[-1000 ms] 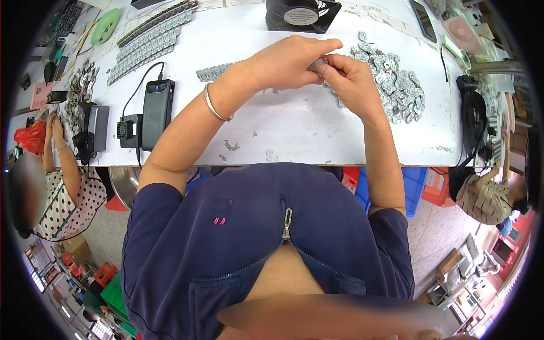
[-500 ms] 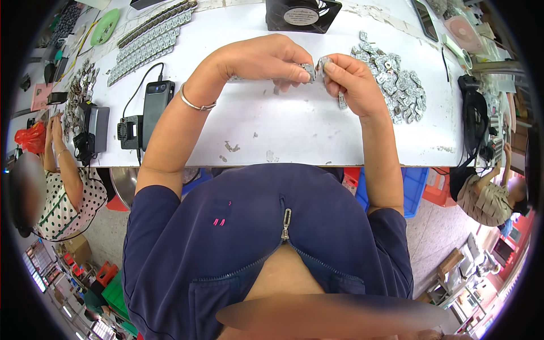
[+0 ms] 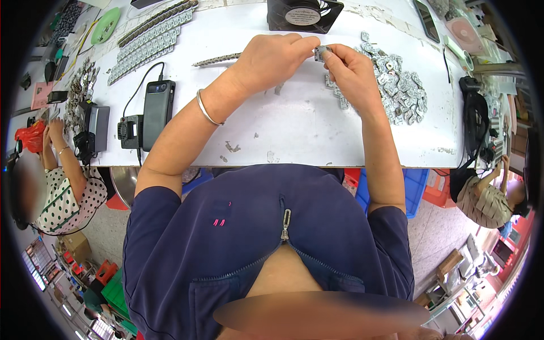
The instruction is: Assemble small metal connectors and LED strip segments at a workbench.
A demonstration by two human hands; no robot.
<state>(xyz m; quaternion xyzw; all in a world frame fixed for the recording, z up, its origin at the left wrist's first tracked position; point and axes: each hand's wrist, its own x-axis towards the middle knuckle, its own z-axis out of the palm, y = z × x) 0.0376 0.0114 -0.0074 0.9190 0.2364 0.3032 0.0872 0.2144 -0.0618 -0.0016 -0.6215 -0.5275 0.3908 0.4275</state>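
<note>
Together, a small grey metal part [image 3: 321, 53] is pinched between the fingertips of the left hand [image 3: 271, 59] and the right hand [image 3: 352, 73]. It is held just above the white table [image 3: 294, 124], beside the pile of grey parts [image 3: 399, 90].

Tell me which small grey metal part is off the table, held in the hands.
The small metal part pinched between left hand and right hand; the pile lies on the table.

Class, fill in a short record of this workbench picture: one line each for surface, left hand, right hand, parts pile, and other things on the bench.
Surface: white table
Left hand: pinches small grey metal part
Right hand: grips the same part
Parts pile: loose grey pieces right of the hands
Other things: black fan, dark phone, rows of joined parts
</note>
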